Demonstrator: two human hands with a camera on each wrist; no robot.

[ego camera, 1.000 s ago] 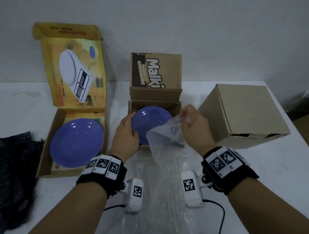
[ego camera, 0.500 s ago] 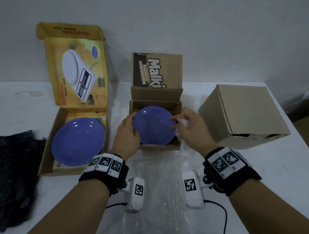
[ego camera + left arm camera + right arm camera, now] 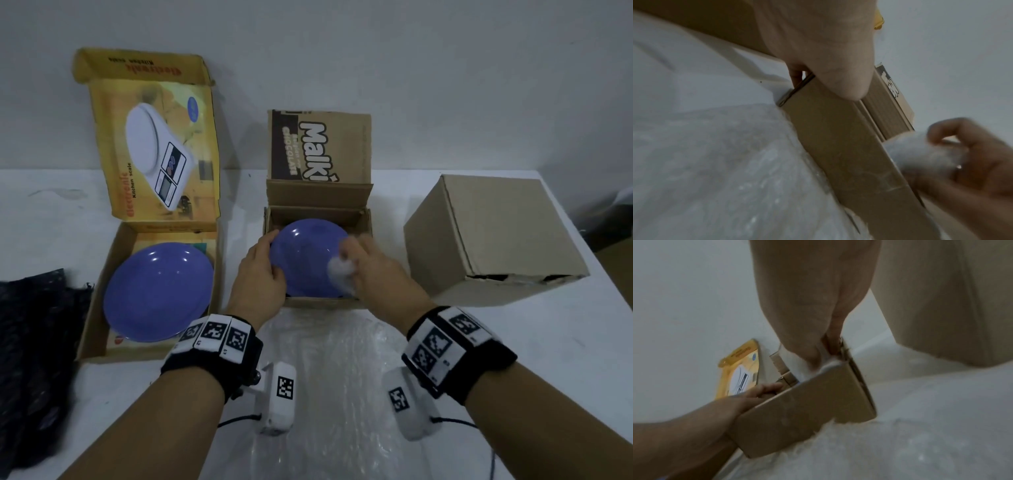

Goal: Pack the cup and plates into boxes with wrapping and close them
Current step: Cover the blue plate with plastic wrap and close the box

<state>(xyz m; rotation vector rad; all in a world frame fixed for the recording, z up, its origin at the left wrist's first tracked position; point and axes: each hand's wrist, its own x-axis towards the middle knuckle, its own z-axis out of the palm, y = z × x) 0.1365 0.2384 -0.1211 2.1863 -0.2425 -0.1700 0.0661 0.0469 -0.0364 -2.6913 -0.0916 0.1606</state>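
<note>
Right hand motion-blurred, its fingers hidden by a white wad of wrapping; black cloth cropped at left edge

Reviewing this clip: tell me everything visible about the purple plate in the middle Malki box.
The purple plate is round, glossy and shallow, plastic or glazed by its look, with small light glints. It sits tilted in the open brown Malki box, its near edge by the box's front wall. The left hand holds its left rim. The right hand pinches a bunched piece of bubble wrap against its right side. No wrap covers its face. Its underside is hidden.
</note>
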